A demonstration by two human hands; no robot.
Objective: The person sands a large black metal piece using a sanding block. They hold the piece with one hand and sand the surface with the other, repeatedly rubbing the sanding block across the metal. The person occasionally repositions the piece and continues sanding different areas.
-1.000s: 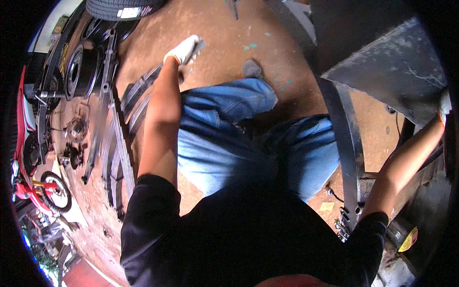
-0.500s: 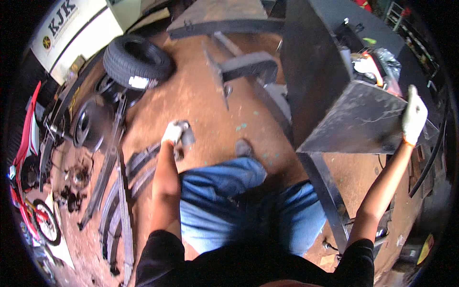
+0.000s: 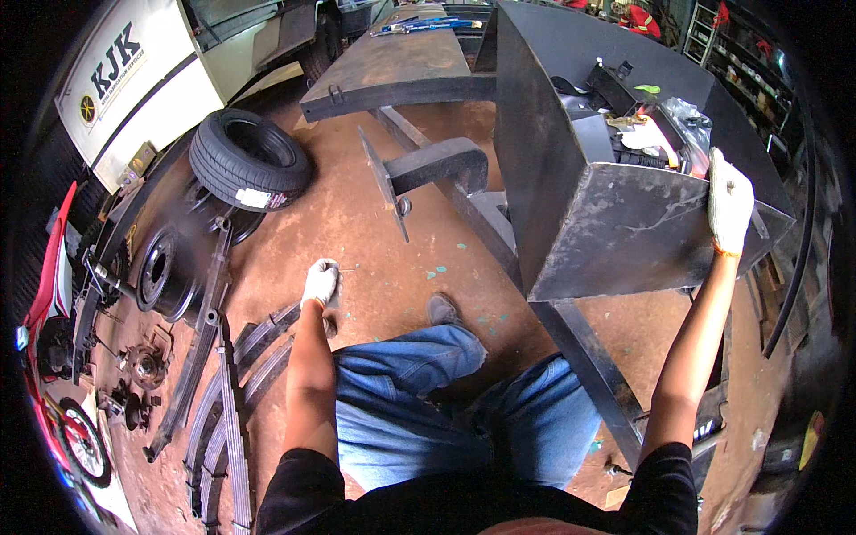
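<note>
Right hand [image 3: 733, 203] rests on the rim of the black metal box [image 3: 624, 227], above a beam [image 3: 590, 358]; can't tell how tightly. Left hand [image 3: 319, 283] curls above the floor [image 3: 379, 285], contents hidden. Step looks like bracing; next move likely calls for steady right-hand support.

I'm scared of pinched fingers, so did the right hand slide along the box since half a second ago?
No, neither way that I can see: the right hand stays about as far from the left corner of the box.
</note>
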